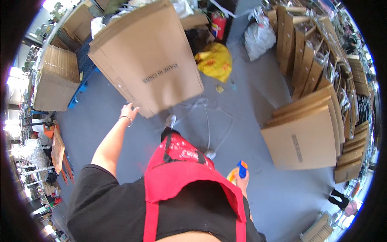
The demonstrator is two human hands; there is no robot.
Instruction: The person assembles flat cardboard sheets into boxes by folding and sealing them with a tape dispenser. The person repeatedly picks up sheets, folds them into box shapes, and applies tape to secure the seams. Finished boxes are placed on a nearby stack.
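My left arm stretches forward, and my left hand (pixel 130 109) is at the near left corner of a large flat cardboard sheet stack (pixel 149 60). Its fingers look spread, with the tips at or just beside the cardboard edge; I cannot tell whether they touch. The stack leans or stands in front of me, with dark print on its face. Low at my right side, my right hand (pixel 242 181) is closed round a tape dispenser (pixel 242 169) with a blue and orange head and a yellowish roll.
Clear strapping (pixel 208 121) lies in loops on the grey floor by my feet. Beyond it are a yellow bag (pixel 217 62), a fire extinguisher (pixel 218 25) and a white bag (pixel 260 39). Cardboard boxes (pixel 302 139) stand at right; a cardboard pile (pixel 56 78) stands at left by a blue pallet (pixel 85 60).
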